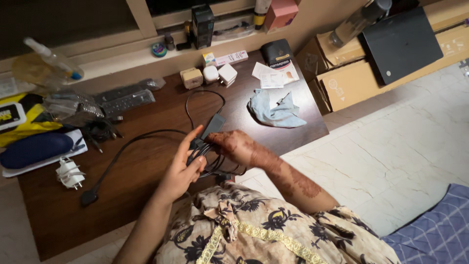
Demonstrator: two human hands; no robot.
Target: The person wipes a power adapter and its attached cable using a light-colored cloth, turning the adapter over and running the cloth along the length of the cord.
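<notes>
Head view shows our two hands meeting over the near edge of the tabletop (pixel 146 195), both busy with a black cable (pixel 141 139). Our left hand (pixel 183 168) grips a bundle of its loops, thumb raised, fingers closed around the coils. Our right hand (pixel 234 146) is clenched on the same bundle from the other side, its back turned up to us.

From the hands a flat black adapter block (pixel 213 124) sticks out away from us, its long axis pointing toward the far side of the tabletop, and a thin loop of cable arcs on beyond it. The other run of cable leaves the left hand and sweeps out to our left, ending in a black plug (pixel 89 197) lying well apart from both hands; the left hand is the nearer one to it.

Past the right hand lies a crumpled blue cloth (pixel 276 111). Farther left of the plug sits a white charger (pixel 70 173) with its cord wrapped round it, beside a dark blue case (pixel 35 149).

How many loops are in the bundle, and how the fingers sit inside it, is hidden by the hands themselves. The cable's lowest coils drop behind our right wrist and cannot be made out.
</notes>
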